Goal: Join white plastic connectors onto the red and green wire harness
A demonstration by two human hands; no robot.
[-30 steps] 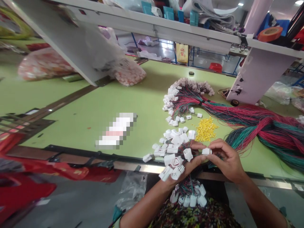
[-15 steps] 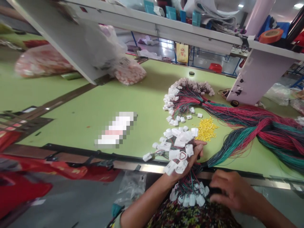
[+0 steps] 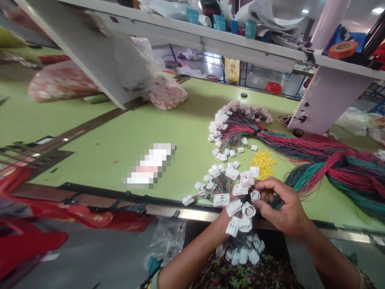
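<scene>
My left hand (image 3: 225,221) grips a bunch of white plastic wire connectors (image 3: 233,196), its fingers mostly hidden among them. My right hand (image 3: 282,202) closes from the right on a round white connector (image 3: 255,195) at the bunch's edge. Thin coloured wires run from the bunch down to more white connectors (image 3: 242,255) hanging below my hands. Beyond them on the green table, a looped wire harness (image 3: 237,132) with red and green wires trails off into a long wire bundle (image 3: 333,164). A small pile of yellow parts (image 3: 264,163) lies just past my fingers.
The green workbench (image 3: 99,136) has a metal front edge (image 3: 192,213). A pixelated white patch (image 3: 148,166) lies on it. A bag of pinkish parts (image 3: 167,95) sits under a white shelf (image 3: 192,34) holding papers and orange tape (image 3: 342,49). Red fabric (image 3: 27,241) hangs lower left.
My right hand has come up from low at the right, near the hanging connectors, to the bunch and taken hold of a connector. My left hand stays closed on the bunch.
</scene>
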